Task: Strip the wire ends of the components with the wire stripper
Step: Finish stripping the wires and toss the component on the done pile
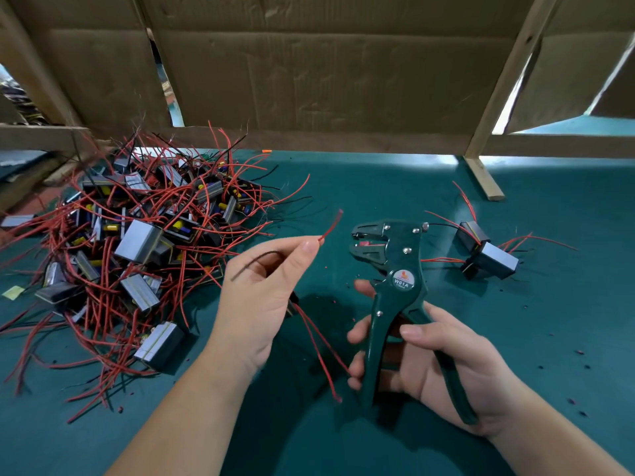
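Observation:
My right hand grips the handles of a dark green wire stripper, which stands upright with its jaws open and facing left. My left hand pinches a red wire between thumb and forefinger; the wire's end points up and right, a short way left of the jaws. A component is mostly hidden under that hand, and more red wires hang below it. A black wire curls across the palm.
A large pile of components with red and black wires lies at the left on the green mat. Two components sit right of the stripper. Cardboard panels and a wooden frame close off the back.

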Demonstrator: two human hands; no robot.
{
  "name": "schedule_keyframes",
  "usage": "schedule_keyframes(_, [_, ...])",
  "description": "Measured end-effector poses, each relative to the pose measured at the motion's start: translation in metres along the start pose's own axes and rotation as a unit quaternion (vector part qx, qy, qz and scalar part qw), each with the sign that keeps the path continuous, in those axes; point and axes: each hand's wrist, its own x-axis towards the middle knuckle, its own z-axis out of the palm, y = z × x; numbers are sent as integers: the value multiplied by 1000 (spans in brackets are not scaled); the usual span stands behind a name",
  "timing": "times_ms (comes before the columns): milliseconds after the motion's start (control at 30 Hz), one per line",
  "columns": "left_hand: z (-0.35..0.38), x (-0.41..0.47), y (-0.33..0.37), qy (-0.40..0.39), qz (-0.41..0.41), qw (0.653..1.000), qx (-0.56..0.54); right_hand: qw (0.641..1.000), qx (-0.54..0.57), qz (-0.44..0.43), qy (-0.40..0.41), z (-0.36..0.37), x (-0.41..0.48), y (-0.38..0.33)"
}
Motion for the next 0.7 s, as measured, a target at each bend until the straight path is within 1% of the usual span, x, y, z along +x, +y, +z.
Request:
schedule_keyframes(100, [-7, 2, 2, 9, 36, 998, 47, 1000, -6, 0, -22, -1, -4, -6])
schedule_keyframes(200, [-13, 5, 1, 19, 76, 989, 125, 998, -30, 9, -48, -1, -8, -9])
schedule_keyframes(267, [-16, 7, 2, 25, 97, 982, 160, 998, -43, 8, -50, -1, -9, -8])
schedule_keyframes(467, [-19, 8, 6, 9, 172, 957, 231, 996, -91, -19, 5, -1, -10, -4])
schedule_keyframes(567, [-17, 7, 6, 8, 189, 950, 250, 994, -105, -27, 26, -1, -10, -4])
schedule_keyframes(700, [-16, 6, 6, 12, 196, 944, 266, 993, -113, -18, 25, -2, -10, -3])
